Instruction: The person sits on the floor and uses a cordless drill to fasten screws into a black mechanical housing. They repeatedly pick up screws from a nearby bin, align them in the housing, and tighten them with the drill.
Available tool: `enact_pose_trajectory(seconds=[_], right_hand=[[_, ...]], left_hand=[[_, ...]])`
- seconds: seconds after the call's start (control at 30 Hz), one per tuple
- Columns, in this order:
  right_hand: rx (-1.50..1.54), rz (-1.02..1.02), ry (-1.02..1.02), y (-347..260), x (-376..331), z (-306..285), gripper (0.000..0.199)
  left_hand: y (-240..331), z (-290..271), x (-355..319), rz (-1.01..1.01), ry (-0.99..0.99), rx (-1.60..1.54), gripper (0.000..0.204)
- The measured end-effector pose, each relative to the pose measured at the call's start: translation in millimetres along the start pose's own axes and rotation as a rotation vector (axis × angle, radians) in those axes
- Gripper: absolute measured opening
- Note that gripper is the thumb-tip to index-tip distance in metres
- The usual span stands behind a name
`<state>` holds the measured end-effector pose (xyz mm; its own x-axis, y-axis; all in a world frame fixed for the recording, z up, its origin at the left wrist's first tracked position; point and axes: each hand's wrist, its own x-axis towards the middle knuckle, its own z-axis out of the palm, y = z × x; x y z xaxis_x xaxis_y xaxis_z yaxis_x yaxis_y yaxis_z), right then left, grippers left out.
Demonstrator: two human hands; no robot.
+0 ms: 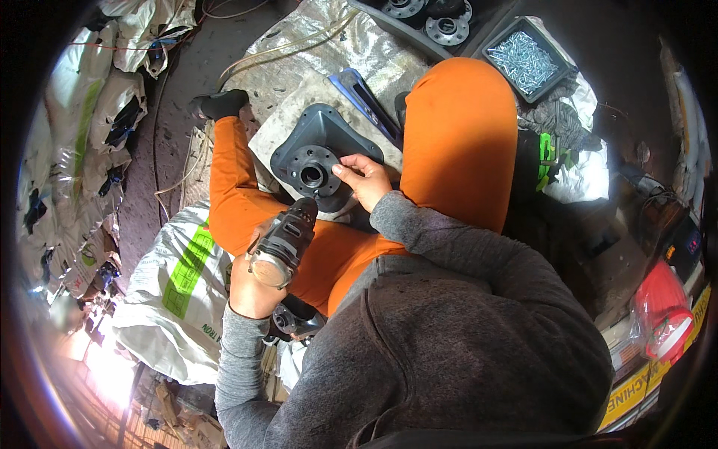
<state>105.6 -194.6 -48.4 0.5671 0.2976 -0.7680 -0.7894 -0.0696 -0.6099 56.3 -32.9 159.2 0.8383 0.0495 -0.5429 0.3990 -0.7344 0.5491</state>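
My left hand point(253, 288) is wrapped round a cordless drill point(280, 243), its chuck end pointing at the near edge of a round flange. This dark grey flange point(303, 153), with a central bore and several holes, rests on a grey plastic housing point(321, 123) with a flared, rounded-square rim. Thumb and fingers of my right hand point(364, 182) close on the flange's right edge; whether a small part is between them is hidden. The housing sits between my legs on a pale, dirty slab point(273, 138).
A grey tray point(527, 58) of loose screws stands at the far right, beside a dark bin point(407, 34) with several flanges. A blue strap-like piece point(366, 105) lies by the housing. White sacks point(172, 292) line the left. A red round object point(666, 322) lies at the right.
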Motion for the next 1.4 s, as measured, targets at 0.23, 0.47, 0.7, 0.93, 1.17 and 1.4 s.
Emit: enact_pose_trajectory(seconds=[0.23, 0.47, 0.7, 0.93, 1.17, 1.4], right_hand=[[-0.008, -0.071, -0.027, 6.2, 6.2, -2.6, 0.026], [-0.029, -0.173, -0.079, 5.5, 17.8, -8.1, 0.025], [0.013, -0.416, -0.405, -18.6, -39.9, -38.1, 0.079], [-0.356, -0.806, -0.617, -36.1, -64.5, -35.8, 0.092], [-0.455, -0.951, -0.617, -36.3, -62.0, -35.4, 0.093], [-0.57, -1.058, -0.656, -34.9, -61.0, -37.4, 0.097]], left_hand=[[-9.8, 6.2, -10.0, -0.121, -0.025, -0.056, 0.051], [5.5, 19.8, -47.8, -0.252, 0.203, -0.497, 0.029], [20.4, 23.4, -73.7, -0.192, 0.137, -0.554, 0.022], [24.4, 32.3, -83.6, -0.052, 0.15, -0.408, 0.022], [28.0, 31.3, -84.1, -0.123, 0.136, -0.481, 0.025], [20.9, 21.3, -87.1, -0.249, 0.064, -0.642, 0.021]])
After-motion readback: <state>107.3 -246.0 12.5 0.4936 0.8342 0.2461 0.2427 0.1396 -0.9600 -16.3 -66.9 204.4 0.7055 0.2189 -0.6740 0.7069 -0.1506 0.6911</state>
